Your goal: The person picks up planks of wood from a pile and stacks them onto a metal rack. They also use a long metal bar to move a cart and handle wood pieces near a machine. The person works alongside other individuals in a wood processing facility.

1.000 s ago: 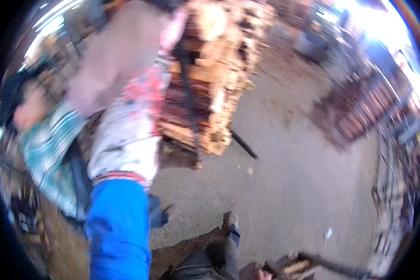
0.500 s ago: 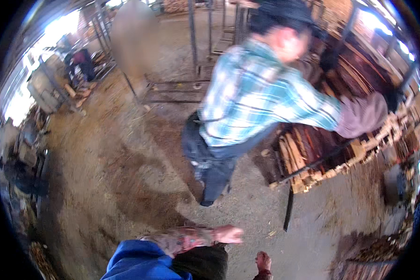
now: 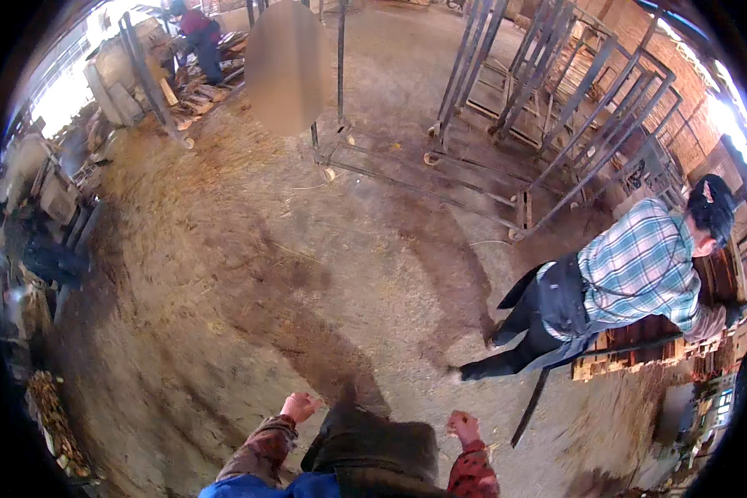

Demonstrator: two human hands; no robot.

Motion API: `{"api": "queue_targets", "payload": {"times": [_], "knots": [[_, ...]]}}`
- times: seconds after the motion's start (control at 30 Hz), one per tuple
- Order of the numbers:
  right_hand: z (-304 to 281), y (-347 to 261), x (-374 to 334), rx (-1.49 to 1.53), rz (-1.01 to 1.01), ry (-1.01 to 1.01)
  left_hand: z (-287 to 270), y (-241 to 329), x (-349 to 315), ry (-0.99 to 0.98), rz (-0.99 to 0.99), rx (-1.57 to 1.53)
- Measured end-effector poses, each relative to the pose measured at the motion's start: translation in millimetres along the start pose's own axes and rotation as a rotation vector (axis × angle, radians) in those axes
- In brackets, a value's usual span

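Observation:
At the lower edge, my left hand (image 3: 300, 407) is held out over the floor, empty, with its fingers loosely bent and a little apart. My right hand (image 3: 463, 426) is also empty, its fingers curled in toward the palm. Between them hangs a dark apron-like cloth (image 3: 373, 444) over my front. A patterned sleeve with blue cloth behind it covers my left arm, and a red patterned sleeve (image 3: 474, 471) my right. Neither hand touches anything; the bare floor (image 3: 340, 282) lies under both.
To the right, a co-worker in a checked shirt (image 3: 635, 266) leans over a stack of wood strips (image 3: 622, 361). Wheeled metal racks (image 3: 548, 108) stand ahead. Far left, another person (image 3: 199, 37) is near scattered wood pieces (image 3: 195, 100). A dark bar (image 3: 529, 407) slants down near the stack.
My view has swung so that the co-worker, earlier close in the middle, now appears farther right. My left hand has moved left, away from across my front; the racks have come into sight.

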State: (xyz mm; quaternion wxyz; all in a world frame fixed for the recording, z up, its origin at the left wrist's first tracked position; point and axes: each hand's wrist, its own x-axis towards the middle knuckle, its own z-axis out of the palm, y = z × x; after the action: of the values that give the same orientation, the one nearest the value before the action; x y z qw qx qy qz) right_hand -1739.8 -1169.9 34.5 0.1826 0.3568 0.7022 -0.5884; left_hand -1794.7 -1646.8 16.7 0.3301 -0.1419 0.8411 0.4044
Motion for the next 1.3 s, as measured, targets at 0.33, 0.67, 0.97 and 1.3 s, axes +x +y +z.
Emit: {"api": "queue_targets", "payload": {"times": [0.33, 0.67, 0.97, 1.3], "knots": [[153, -124, 103, -0.25, 0.085, -0.032, -121, -22, 81, 0.042, -0.057, -0.673], [302, -295, 266, -0.369, -0.158, -0.186, -201, -61, 94, 0.173, -0.597, -0.971], [465, -514, 342, -0.403, -0.515, -0.226, -201, -87, 111, 0.289, -0.769, -1.163], [601, -615, 369, -0.271, -0.49, -0.116, -354, -188, 264, 0.262, -0.182, -0.966]]}}
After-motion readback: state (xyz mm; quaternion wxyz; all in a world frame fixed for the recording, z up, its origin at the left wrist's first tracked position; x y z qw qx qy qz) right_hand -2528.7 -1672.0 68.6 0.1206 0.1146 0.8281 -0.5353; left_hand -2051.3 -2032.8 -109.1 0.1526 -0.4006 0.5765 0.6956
